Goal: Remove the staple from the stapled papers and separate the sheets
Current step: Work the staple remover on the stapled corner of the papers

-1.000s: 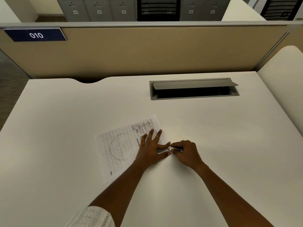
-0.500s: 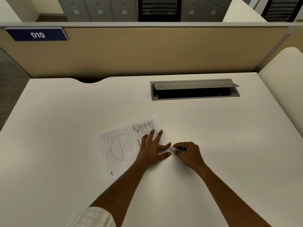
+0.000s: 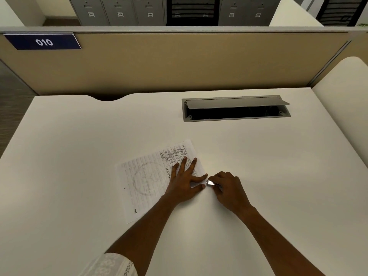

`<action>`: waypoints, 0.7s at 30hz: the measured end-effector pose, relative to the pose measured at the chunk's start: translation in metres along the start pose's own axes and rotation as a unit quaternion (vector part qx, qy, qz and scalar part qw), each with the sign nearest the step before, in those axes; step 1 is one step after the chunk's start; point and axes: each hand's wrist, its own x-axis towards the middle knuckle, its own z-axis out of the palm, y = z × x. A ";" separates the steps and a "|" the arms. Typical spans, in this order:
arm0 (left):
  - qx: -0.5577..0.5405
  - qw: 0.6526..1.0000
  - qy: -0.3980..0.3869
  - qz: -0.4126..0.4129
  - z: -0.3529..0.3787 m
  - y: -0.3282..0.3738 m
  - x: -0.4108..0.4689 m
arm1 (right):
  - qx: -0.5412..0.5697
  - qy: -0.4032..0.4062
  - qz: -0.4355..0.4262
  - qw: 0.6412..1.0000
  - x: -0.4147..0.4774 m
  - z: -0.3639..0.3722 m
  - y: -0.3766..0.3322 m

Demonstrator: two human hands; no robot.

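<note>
— Your hands?
— My left hand (image 3: 184, 181) lies flat, fingers spread, pressing the papers (image 3: 148, 176). My right hand (image 3: 227, 189), just right of the papers' corner, pinches a small metal tool (image 3: 211, 183).
— Any writing?
— A sign (image 3: 42, 41) beyond the papers reads "010".

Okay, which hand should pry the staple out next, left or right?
Right. The right hand already grips the small metal tool at the papers corner, while the left hand lies flat, pinning them.
</note>
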 end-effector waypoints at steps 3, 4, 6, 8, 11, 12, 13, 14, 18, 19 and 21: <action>0.012 1.000 -0.007 -0.001 -0.001 0.001 0.001 | -0.028 0.008 -0.016 0.999 0.001 -0.001 0.000; 0.012 1.000 -0.009 0.000 -0.001 0.001 0.001 | -0.047 0.016 -0.023 0.998 0.001 -0.001 -0.001; 0.004 1.000 -0.010 0.000 -0.001 0.001 0.002 | -0.087 0.036 -0.051 0.994 0.000 -0.002 -0.006; -0.006 1.000 -0.012 -0.003 -0.001 0.000 0.002 | -0.112 0.048 -0.076 0.990 -0.001 -0.003 -0.010; -0.007 1.000 -0.022 -0.007 -0.001 -0.001 0.002 | -0.109 0.046 -0.065 0.991 -0.002 -0.002 -0.012; -0.004 1.000 -0.023 -0.006 -0.001 -0.001 0.002 | -0.096 0.042 -0.049 0.993 -0.002 -0.002 -0.012; -0.001 1.000 -0.023 -0.005 -0.001 -0.001 0.002 | -0.077 0.035 -0.031 0.996 -0.001 -0.001 -0.011; 0.001 1.000 -0.022 -0.004 -0.001 -0.001 0.002 | -0.055 0.027 -0.011 0.998 0.000 -0.001 -0.011; 0.008 1.000 -0.029 -0.007 -0.001 -0.001 0.002 | 0.014 -0.009 0.019 1.000 0.006 -0.001 -0.004; 0.009 0.999 -0.030 -0.006 -0.002 0.000 0.003 | 0.022 -0.012 0.019 0.999 0.007 -0.002 -0.003; 0.005 1.000 -0.027 -0.006 -0.003 0.000 0.002 | 0.031 -0.011 0.013 0.999 0.007 -0.001 -0.001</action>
